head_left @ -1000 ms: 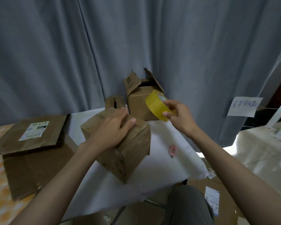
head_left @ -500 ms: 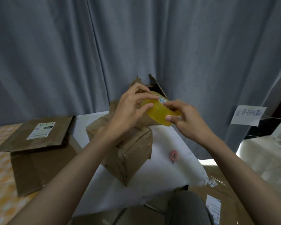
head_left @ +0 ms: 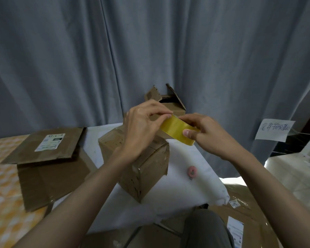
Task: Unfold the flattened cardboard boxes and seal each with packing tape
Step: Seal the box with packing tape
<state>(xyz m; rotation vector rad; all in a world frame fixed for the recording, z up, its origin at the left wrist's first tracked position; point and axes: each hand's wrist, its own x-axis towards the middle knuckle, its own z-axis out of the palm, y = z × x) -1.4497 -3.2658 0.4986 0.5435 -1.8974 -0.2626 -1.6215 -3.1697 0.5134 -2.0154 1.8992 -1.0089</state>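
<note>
Fingers (head_left: 166,116) pinching tape roll (head_left: 176,130), open box (head_left: 170,102) behind

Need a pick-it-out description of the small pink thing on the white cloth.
Start at the white cloth covering the table's middle, then the closed cardboard box standing on it. Just right of that box lies a small pink round object, alone on bare cloth: the only pink item among brown cardboard.

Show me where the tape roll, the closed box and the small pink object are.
tape roll (head_left: 177,130), head view, yellow outer band
closed box (head_left: 150,169), head view, right side face
small pink object (head_left: 192,171), head view, its centre
</note>
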